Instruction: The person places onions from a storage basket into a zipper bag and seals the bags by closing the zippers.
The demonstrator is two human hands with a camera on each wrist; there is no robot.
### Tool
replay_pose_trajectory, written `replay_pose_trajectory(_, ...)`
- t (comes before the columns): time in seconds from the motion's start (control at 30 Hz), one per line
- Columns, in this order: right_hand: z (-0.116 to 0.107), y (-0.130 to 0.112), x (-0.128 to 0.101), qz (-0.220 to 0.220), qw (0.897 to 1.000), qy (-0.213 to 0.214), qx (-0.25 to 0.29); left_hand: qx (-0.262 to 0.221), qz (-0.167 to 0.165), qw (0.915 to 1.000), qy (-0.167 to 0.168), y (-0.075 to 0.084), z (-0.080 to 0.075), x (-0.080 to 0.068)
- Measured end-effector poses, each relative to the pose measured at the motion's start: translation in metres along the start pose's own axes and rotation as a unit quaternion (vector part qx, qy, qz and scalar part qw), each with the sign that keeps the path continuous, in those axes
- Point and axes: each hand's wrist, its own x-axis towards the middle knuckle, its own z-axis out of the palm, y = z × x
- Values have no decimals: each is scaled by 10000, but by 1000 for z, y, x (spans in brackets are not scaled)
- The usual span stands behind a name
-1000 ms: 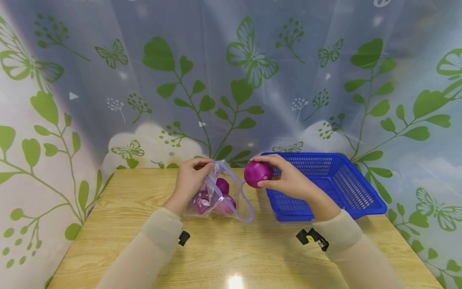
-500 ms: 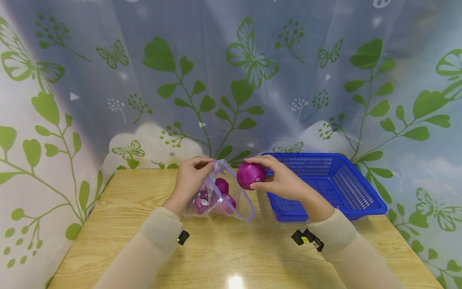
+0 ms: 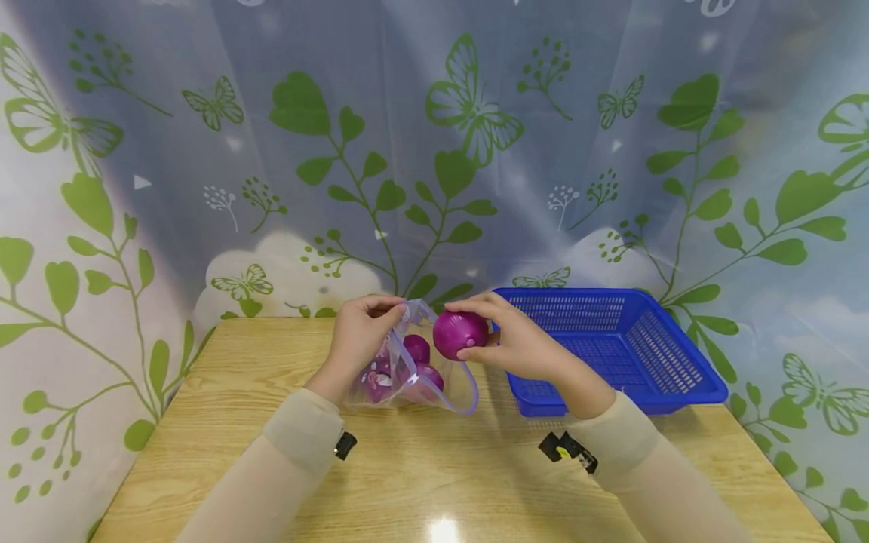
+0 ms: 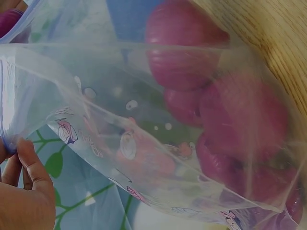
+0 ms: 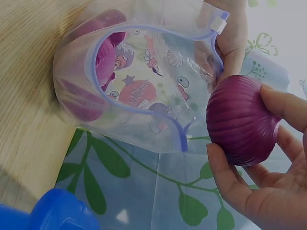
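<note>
Head view is showing us working at a wooden table [image 3: 434,467]. Our right hand [image 3: 519,347] is curling thumb and fingers round a red onion [image 3: 460,335], holding it in the air just at the mouth of the zip bag [image 3: 414,369]. Our left hand [image 3: 360,339] is pinching the far edge of that bag's rim, lifting it so the opening is facing right, toward the onion. From the right wrist view we are seeing the blue zip line gaping in a wide loop [image 5: 139,96], with the onion [image 5: 242,127] just beside it and not yet past the rim. Several more onions [image 4: 225,124] are lying inside the bag, pressed against the clear film. The blue basket [image 3: 679,369] is sitting to the right, near our right forearm; it is holding nothing that we can see.

We are judging the step in hand to be loading this onion into the bag. The next move is calling for a short push leftward through the opening, with the left hand keeping the rim lifted and wide so the onion is not catching on the zip.
</note>
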Motion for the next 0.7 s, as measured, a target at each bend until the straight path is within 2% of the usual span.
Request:
replay_pose_trajectory(0.33, 8, -5, 4, 177, 9993, 0, -344, -168, 47, 9998, -29, 2, 1, -1)
replay_pose_trajectory(0.7, 14, -8, 10, 106, 9982, -130, -573, -321, 27, 9995, -22, 2, 1, -1)
